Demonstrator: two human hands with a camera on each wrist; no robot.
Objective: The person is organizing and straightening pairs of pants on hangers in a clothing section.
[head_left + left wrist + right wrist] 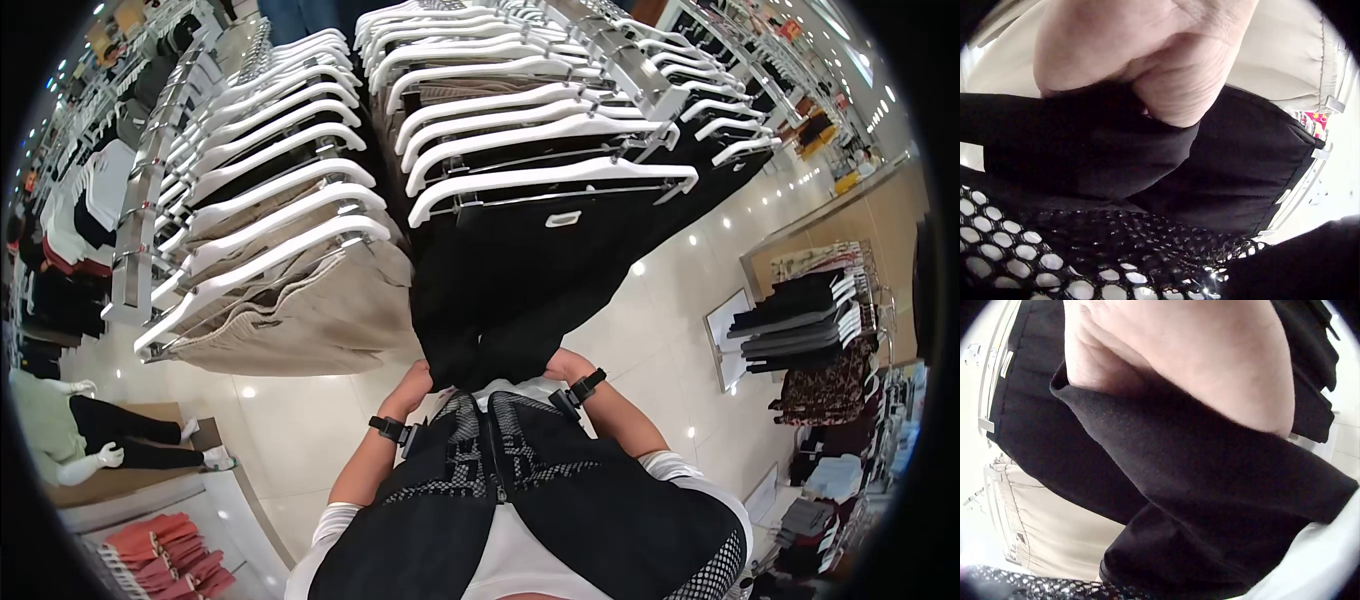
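While 2 hands (pixel 415 386) (pixel 571 367) grip black fabric (pixel 505 285), pale shop tiles (pixel 640 320) gleam below.

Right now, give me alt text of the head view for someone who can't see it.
A person's left hand and right hand grip the low end of a black garment on a white hanger in a clothes shop. Beige garments hang to its left; a mannequin shows at lower left.

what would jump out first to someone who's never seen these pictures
Two banks of white hangers fill the upper middle of the head view. Just below, the left hand and right hand grip the lower end of a black garment, likely trousers, hung at the front of the right-hand bank. A clothed mannequin shows at lower left.
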